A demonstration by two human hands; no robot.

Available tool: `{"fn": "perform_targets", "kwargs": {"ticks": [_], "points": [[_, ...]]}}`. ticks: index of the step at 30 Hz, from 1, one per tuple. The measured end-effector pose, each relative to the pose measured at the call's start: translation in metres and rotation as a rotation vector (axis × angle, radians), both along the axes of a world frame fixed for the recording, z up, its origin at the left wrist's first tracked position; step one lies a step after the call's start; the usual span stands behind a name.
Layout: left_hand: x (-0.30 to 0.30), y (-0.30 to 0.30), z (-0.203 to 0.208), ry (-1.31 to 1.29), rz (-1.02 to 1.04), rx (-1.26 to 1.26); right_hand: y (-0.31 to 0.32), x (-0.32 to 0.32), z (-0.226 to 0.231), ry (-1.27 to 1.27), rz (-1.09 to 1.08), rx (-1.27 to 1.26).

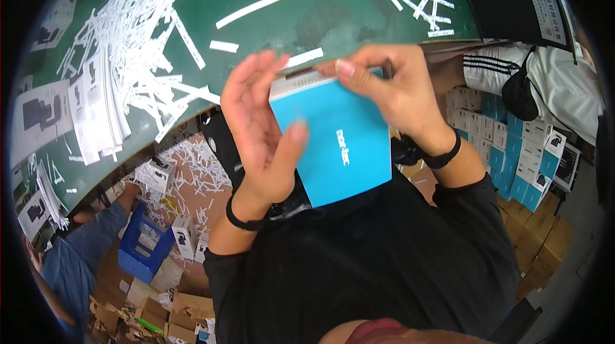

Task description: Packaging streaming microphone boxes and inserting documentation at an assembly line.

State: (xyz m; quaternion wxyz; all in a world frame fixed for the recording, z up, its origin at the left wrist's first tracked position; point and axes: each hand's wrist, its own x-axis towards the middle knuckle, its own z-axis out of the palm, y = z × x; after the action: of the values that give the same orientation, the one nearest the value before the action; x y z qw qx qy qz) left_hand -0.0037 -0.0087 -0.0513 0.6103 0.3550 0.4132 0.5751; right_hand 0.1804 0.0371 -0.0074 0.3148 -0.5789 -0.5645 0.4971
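A light blue carton box (339, 145) with white lettering is held upright in front of my chest, above the near edge of the green table. My right hand (400, 88) grips its upper right corner, with thumb and fingers at the top edge. At the left side of the box, my left hand (259, 120) is spread, its fingers apart and slightly blurred. Its thumb reaches over the blue face; whether it touches is unclear. Along the top, a narrow white side with a dark patch shows, partly covered by my right fingers.
White paper strips (138, 24) heap on the green table (327, 14), with stacked printed sheets (99, 104) at left. A black case (512, 4) lies far right. Blue and white boxes (512, 145) stack at right. A blue crate (144, 241) stands on the littered floor. Other people (564, 78) are on both sides.
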Motion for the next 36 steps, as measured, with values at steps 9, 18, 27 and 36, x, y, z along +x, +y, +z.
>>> {"fn": "perform_targets", "kwargs": {"ticks": [9,18,27,36], "points": [[-0.029,-0.013,-0.020,0.707,-0.230,0.854,0.065,-0.002,-0.026,-0.024,-0.008,-0.062],[-0.011,-0.002,-0.007,0.733,0.088,0.720,0.064,0.003,-0.020,0.192,-0.050,-0.056],[-0.007,0.009,0.006,0.769,0.080,0.604,0.048,0.021,-0.009,-0.121,0.245,0.219],[-0.008,0.026,0.026,0.688,0.032,0.442,0.088,0.031,-0.057,-0.369,0.441,1.006]]}}
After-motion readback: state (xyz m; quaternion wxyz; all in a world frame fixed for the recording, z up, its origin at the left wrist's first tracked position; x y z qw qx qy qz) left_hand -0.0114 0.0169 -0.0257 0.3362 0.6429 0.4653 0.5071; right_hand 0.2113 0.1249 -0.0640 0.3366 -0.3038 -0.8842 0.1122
